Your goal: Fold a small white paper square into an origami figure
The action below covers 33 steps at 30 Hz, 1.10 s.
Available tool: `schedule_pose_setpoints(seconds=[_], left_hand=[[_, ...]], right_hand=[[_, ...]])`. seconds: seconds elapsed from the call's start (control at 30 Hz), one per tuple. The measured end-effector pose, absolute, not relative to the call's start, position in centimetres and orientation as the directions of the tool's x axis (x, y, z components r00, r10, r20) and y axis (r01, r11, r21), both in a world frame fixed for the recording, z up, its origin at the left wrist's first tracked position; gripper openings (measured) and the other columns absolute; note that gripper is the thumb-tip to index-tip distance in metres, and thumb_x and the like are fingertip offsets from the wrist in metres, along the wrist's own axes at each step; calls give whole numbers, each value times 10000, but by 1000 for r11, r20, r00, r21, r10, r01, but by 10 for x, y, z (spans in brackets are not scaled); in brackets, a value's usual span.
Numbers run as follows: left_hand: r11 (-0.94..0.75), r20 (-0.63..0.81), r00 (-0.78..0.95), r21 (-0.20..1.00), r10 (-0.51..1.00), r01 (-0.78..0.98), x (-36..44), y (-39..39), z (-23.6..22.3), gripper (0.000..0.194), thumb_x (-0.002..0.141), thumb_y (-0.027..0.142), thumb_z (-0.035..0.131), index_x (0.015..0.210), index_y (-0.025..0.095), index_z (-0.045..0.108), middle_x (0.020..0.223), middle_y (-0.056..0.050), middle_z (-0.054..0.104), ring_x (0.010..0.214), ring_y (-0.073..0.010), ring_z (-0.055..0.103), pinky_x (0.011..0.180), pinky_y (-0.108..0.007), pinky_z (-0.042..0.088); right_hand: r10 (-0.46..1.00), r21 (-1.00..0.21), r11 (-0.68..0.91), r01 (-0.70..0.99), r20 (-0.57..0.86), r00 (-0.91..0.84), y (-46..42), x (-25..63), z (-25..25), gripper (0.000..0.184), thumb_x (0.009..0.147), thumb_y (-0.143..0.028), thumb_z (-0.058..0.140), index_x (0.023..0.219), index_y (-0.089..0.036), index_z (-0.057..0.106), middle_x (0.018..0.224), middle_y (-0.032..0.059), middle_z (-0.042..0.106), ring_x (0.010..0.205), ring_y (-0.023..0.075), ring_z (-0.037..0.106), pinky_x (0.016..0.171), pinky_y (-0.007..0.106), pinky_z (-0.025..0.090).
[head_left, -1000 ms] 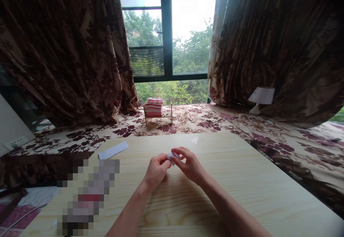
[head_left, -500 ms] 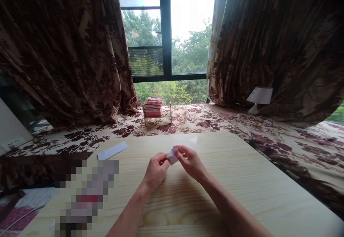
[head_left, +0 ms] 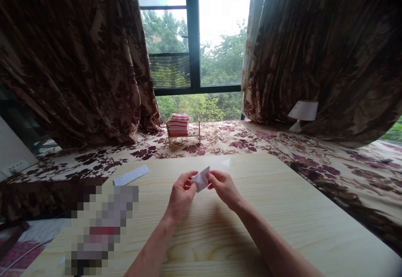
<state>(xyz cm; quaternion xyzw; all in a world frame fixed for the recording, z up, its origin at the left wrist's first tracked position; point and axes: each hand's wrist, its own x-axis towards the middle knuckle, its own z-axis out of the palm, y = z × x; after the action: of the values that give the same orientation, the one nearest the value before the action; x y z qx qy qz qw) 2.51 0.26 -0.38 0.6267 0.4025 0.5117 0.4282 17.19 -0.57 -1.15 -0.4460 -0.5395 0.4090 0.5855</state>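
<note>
A small piece of folded white paper [head_left: 201,179] is held between my two hands, over the far half of the pale wood-grain table [head_left: 220,235]. My left hand [head_left: 182,191] pinches its left side, thumb in front. At the right edge, the thumb and fingers of my right hand [head_left: 223,186] close on the paper. The fingertips behind it are partly hidden. Left of my hands lies a flat white strip of folded paper [head_left: 131,175] with faint lines on it.
A blurred-out item [head_left: 105,226] lies along the table's left side. Beyond the table, a small rack [head_left: 184,136] with stacked red-and-white cloths [head_left: 179,124] stands on a floral-covered ledge [head_left: 216,141]. A white lamp [head_left: 303,111] is at the right, near a dark curtain [head_left: 314,51].
The paper has turned and shows a larger face, with a corner pointing up. My right fingers have shifted from over its top to its right edge.
</note>
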Motion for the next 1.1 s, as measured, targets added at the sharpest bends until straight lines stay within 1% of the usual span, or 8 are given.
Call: schedule_pose_setpoints(seconds=[0.17, 0.33, 0.47, 0.53, 0.7, 0.83, 0.97, 1.1], left_hand=[[-383, 371, 106, 915, 923, 129, 25, 0, -2, 226, 695, 196, 596, 897, 182, 696, 845, -43, 637, 742, -162, 570, 662, -255, 447], [-402, 401, 39, 905, 915, 140, 24, 0, -3, 155, 699, 202, 593, 788, 198, 719, 763, -23, 620, 713, -158, 559, 664, -252, 430], [-310, 315, -50, 947, 948, 80, 22, 4, -5, 134, 709, 257, 594, 705, 165, 691, 674, -18, 615, 638, -154, 535, 578, -247, 409], [-250, 251, -55, 968, 967, 24, 22, 5, -5, 142, 691, 280, 619, 689, 151, 680, 633, -10, 611, 605, -144, 517, 561, -242, 400], [-64, 71, 37, 985, 997, -160, 22, 4, -2, 238, 665, 356, 648, 715, 125, 673, 618, -25, 629, 590, -143, 535, 572, -255, 436], [98, -62, 143, 959, 988, -264, 19, 3, 0, 265, 667, 354, 639, 758, 106, 663, 659, -71, 653, 611, -164, 582, 575, -277, 463], [151, -96, 191, 943, 977, -298, 19, 1, 1, 265, 644, 330, 686, 803, 119, 675, 700, -61, 666, 619, -141, 580, 594, -255, 463], [159, -98, 204, 938, 974, -309, 21, -1, 2, 301, 612, 316, 725, 843, 124, 697, 698, -44, 671, 594, -120, 558, 598, -240, 453]], right_hand=[[966, -966, 255, -39, 254, 42, -8, 171, -9, 338, 765, -446, 578, 780, -129, 694, 651, 27, 641, 589, 125, 544, 561, 263, 447], [966, -966, 242, -91, 249, -71, -13, 168, -3, 340, 722, -433, 658, 889, -140, 695, 760, 49, 688, 687, 159, 596, 637, 293, 466], [962, -966, 230, -116, 244, -123, -15, 165, -1, 354, 684, -405, 706, 942, -164, 690, 849, 66, 706, 798, 198, 625, 713, 324, 482], [959, -964, 232, -126, 249, -134, -14, 165, -3, 354, 675, -408, 713, 934, -167, 694, 864, 70, 708, 833, 212, 628, 751, 341, 483], [953, -959, 248, -134, 267, -145, -11, 166, -8, 358, 690, -428, 697, 937, -169, 699, 846, 65, 709, 811, 207, 624, 737, 337, 479], [955, -961, 250, -117, 265, -136, -10, 168, -8, 353, 700, -427, 686, 946, -174, 701, 824, 55, 707, 741, 180, 602, 672, 311, 462], [961, -969, 235, -78, 244, -129, -12, 169, -9, 343, 701, -412, 685, 934, -161, 700, 792, 52, 702, 675, 158, 574, 625, 300, 439], [961, -971, 236, -41, 239, -137, -12, 167, -11, 343, 700, -422, 676, 902, -146, 690, 769, 53, 692, 671, 157, 573, 622, 296, 435]])
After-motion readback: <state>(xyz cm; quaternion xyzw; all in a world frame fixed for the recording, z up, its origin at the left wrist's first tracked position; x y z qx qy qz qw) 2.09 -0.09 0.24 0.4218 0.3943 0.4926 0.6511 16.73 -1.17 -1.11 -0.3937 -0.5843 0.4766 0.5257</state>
